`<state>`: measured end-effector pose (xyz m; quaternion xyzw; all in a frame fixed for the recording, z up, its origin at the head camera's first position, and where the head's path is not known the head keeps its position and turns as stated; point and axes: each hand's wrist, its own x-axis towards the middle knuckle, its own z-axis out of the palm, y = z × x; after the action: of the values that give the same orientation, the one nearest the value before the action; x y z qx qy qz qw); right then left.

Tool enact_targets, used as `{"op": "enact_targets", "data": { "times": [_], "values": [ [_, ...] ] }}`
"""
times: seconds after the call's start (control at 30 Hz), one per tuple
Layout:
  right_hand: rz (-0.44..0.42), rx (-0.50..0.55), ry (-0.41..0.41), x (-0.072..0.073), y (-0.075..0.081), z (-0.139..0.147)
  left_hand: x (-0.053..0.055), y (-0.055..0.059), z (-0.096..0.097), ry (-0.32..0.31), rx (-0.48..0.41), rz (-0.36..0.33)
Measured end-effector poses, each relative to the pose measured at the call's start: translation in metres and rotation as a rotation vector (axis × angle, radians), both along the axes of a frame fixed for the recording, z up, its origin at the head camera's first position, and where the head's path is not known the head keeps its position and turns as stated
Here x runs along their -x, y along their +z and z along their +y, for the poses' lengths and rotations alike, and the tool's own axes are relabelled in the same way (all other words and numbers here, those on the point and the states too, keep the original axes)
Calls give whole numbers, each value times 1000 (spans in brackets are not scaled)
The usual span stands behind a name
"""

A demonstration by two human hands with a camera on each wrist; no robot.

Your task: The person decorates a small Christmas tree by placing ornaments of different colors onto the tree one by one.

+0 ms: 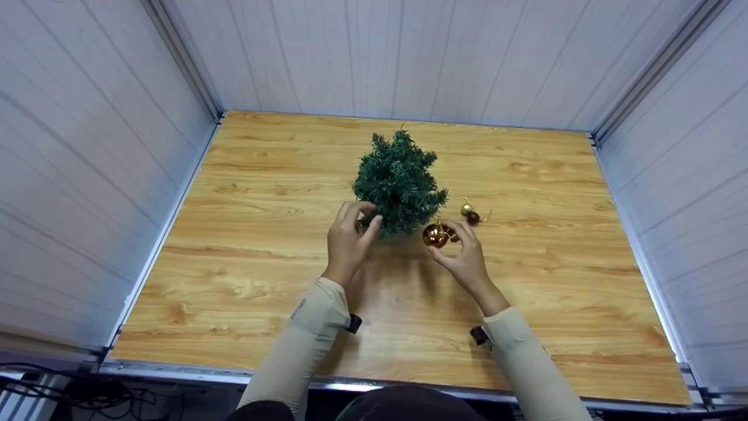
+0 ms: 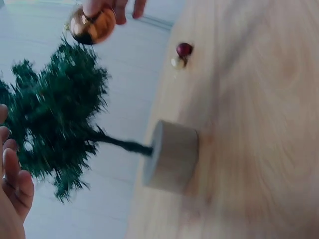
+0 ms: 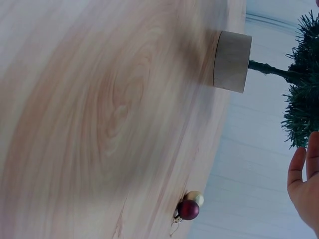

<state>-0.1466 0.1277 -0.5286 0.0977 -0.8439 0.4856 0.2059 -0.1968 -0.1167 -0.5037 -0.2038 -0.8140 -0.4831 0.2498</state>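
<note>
- Your left hand [image 1: 346, 242] is raised, fingers bent, thumb apart from them.
- Your right hand [image 1: 467, 257] pinches between thumb and fingers.
- Your pale-sleeved left forearm [image 1: 298, 348] and right forearm [image 1: 529, 356] angle inward.

You hold a shiny copper ball [image 1: 435, 235] just right of the green tree [image 1: 400, 181], upright on its round base [image 2: 175, 158].

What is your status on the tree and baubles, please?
Right hand holds copper bauble beside tree. Left hand at tree's near left, thumb and fingers apart. Gold bauble, red bauble on table, right of tree. Nothing seen blocking.
</note>
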Motion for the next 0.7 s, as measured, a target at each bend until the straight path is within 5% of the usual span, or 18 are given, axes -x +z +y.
{"op": "enact_targets", "data": {
  "times": [0.33, 0.5, 0.7],
  "values": [
    [39, -7, -16, -3, 11, -11, -17, 19, 39, -77, 86, 137],
    [36, 6, -5, -14, 34, -21, -27, 18, 59, -112, 174, 130],
    [33, 32, -10, -15, 38, -25, -33, 9, 75, -82, 232, 135]
  ]
}}
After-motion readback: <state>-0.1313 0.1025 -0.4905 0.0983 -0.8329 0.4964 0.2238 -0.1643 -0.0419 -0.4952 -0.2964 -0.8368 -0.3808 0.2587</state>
